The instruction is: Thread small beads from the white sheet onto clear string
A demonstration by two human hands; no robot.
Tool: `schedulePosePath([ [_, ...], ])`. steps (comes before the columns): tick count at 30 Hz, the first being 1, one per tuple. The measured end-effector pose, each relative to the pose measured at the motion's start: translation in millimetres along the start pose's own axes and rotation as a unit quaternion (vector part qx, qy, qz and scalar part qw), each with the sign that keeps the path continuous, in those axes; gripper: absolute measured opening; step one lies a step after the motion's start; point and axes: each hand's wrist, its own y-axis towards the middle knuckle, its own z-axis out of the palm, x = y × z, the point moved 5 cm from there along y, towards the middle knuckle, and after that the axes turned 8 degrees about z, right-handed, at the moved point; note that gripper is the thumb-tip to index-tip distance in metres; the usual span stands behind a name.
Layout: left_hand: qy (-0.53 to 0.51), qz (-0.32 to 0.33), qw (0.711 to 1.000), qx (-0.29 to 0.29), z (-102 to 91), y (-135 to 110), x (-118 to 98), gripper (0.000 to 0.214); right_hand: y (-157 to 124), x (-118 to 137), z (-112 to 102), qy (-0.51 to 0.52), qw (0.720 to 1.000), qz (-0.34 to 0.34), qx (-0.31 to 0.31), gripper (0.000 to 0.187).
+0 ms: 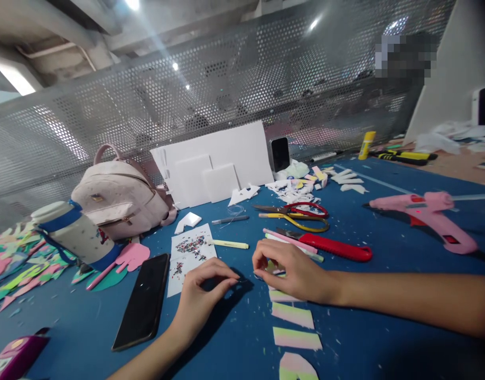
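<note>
My left hand [205, 290] is closed in a pinch, thumb against forefinger, with a faint thin thread [242, 281] at the fingertips. A short gap away, my right hand [284, 269] also pinches; what lies between its fingertips is too small to make out. Beneath and in front of the right hand runs a column of pastel yellow-pink foam strips [298, 338]. Beside my left hand lies a white paper [175, 285] covered with small multicoloured beads or gems. A loop of clear thread [235, 211] rests farther back, near a grey pen [230, 219].
Behind my right hand lie a red-handled cutter [341, 248], scissors [309, 209] and markers [232, 244]. A pink glue gun [420, 211] is at right. A phone [143, 301], bottle [76, 232] and backpack [119, 195] stand or lie left. White boards [246, 153] lean at the back.
</note>
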Motion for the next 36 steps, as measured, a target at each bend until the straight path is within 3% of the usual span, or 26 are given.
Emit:
schedulePosePath([
  [14, 0.008, 0.023, 1.0, 0.018, 3.9, 0.4, -6.7, 0.011, 0.4, 0.8, 1.4, -0.003, 1.0, 0.002, 0.015, 0.008],
  [30, 0.001, -0.029, 0.999, -0.018, 2.0, -2.6, 1.8, 0.006, 0.8, -1.3, 2.6, -0.022, 1.0, 0.013, 0.016, 0.01],
  [36, 0.025, -0.017, 0.999, 0.01, 4.2, -1.2, -3.6, 0.009, 0.4, 2.2, 4.8, -0.003, 0.999, -0.018, 0.038, 0.007],
])
